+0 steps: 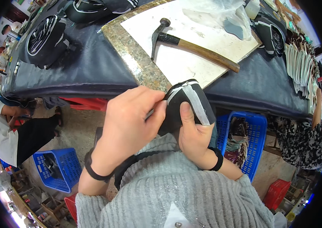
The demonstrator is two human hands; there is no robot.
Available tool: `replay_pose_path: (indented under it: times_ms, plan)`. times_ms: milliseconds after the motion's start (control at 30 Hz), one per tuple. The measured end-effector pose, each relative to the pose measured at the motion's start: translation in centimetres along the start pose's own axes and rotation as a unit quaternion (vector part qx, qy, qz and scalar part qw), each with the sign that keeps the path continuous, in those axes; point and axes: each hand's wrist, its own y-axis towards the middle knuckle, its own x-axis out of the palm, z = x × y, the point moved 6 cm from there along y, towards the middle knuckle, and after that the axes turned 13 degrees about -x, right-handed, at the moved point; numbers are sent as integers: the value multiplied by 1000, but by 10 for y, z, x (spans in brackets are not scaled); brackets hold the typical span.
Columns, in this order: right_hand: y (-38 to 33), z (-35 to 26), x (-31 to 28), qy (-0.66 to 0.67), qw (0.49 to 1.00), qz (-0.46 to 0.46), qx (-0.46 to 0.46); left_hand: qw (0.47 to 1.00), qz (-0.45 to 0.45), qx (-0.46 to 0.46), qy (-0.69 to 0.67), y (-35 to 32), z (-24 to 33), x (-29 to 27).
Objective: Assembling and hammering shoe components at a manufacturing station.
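A small rounded black piece (176, 105) with pale tape strips along its edge is held over the table's near edge. I cannot tell exactly what it is; it looks like a stitched fabric or leather part. My right hand (196, 138) grips it from the right, thumb pressed on its face. With thumb and forefinger closed, my left hand (130, 119) pinches at its left edge; what lies between these fingertips is hidden. Beyond them a hammer (202, 54) with a wooden handle rests on a white board (187, 68).
The board sits on a stone slab (120, 43) on a dark-covered table (92, 62). Black taped pieces (43, 41) lie left and right, with a plastic bag (221, 17) at the back. Blue baskets (258, 142) stand below. Other people (1, 125) are at both sides.
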Motion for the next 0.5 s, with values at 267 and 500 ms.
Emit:
replay_pose_path:
  times_ms: [267, 500]
  plan:
    - [6, -2, 3, -48, 997, -52, -33, 999, 30, 29, 21, 5, 0, 0]
    - [7, 8, 2, 109, 990, 41, 82, 957, -120, -192, -183, 8, -21, 6]
